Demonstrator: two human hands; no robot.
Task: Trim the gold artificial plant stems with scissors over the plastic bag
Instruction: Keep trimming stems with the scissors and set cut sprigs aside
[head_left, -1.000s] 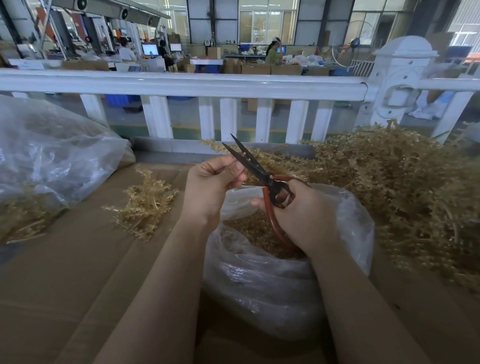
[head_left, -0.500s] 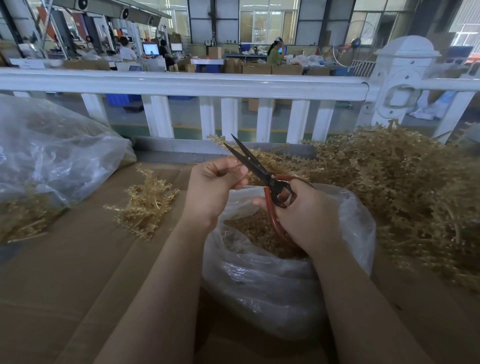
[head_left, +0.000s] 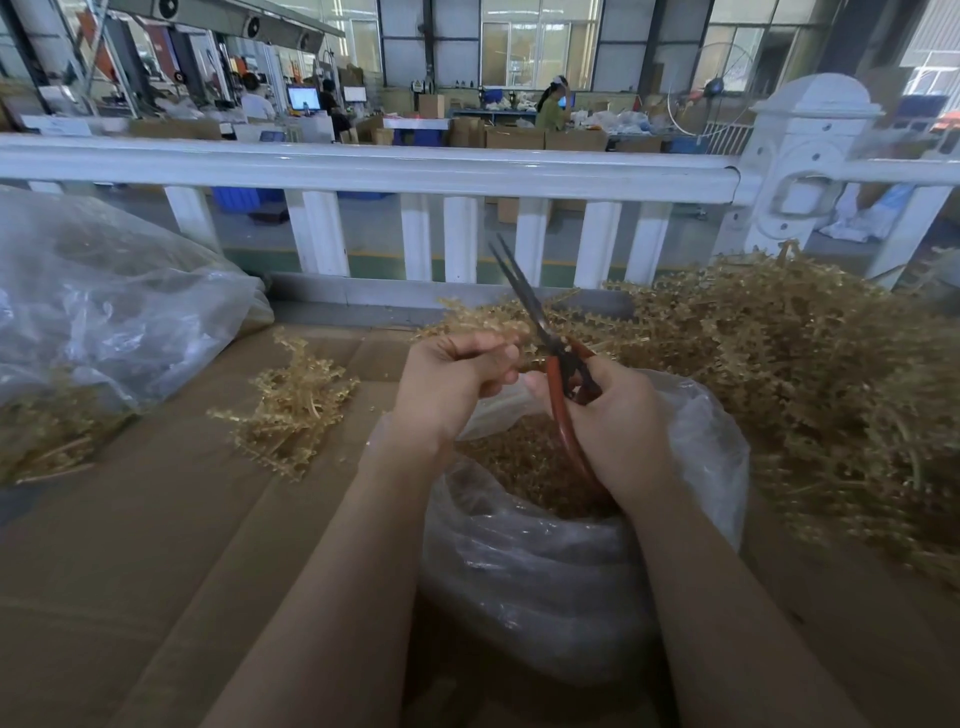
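- Gold stem (head_left: 483, 325): pale, spiky plastic sprig, pinched in the left hand (head_left: 449, 382) with fingers curled, above the clear plastic bag (head_left: 571, 571) of gold trimmings.
- Scissors (head_left: 550, 353): red handles, dark blades nearly together and pointing far, gripped by the right hand (head_left: 615, 421).
- Big gold pile (head_left: 805, 374) right; small bunch (head_left: 296, 410) left on the cardboard surface (head_left: 156, 545).

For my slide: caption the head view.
Right hand holds scissors beside left hand, pinching a gold stem, above a plastic bag.

text: none legible | monitors (head_left: 303, 97): lit, too small to read; labels: none seen
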